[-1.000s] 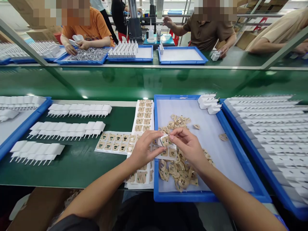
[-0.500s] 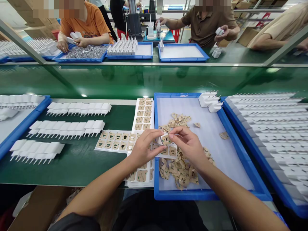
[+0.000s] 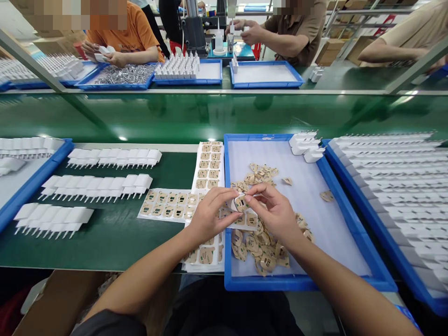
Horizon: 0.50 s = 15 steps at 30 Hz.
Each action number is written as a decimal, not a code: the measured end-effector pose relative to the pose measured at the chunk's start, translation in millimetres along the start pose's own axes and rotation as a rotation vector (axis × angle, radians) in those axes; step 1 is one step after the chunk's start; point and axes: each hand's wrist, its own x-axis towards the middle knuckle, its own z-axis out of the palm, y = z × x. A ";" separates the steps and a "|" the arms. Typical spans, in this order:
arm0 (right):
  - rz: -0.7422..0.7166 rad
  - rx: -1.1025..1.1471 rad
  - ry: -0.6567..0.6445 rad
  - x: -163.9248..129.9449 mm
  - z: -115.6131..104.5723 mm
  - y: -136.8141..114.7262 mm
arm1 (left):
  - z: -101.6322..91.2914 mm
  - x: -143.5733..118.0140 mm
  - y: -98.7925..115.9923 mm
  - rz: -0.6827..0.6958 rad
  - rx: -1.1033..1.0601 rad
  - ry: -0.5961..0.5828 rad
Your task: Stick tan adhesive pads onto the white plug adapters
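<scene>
Little has shifted: our hands sit a touch lower over the tray's left edge, pinching the same plug (image 3: 241, 202). Left hand (image 3: 210, 215) and right hand (image 3: 276, 212) both close fingertips on it (sticker face up). Peeled backings (image 3: 261, 247) litter the blue tray (image 3: 301, 283); sticker sheets (image 3: 171, 205) lie left on the bench.
</scene>
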 end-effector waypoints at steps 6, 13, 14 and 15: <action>-0.092 -0.150 0.034 -3.4 1.1 -1.4 | -0.3 0.3 1.3 0.006 -0.001 0.005; -0.178 -0.318 0.143 0.3 0.4 2.2 | 0.3 0.5 -0.4 0.058 -0.049 0.076; -0.117 -0.259 0.133 2.5 -1.1 2.9 | -0.2 0.5 -0.5 0.051 -0.070 0.090; -0.049 -0.177 0.100 4.4 -2.4 3.2 | -0.7 0.4 -0.5 0.040 -0.086 0.104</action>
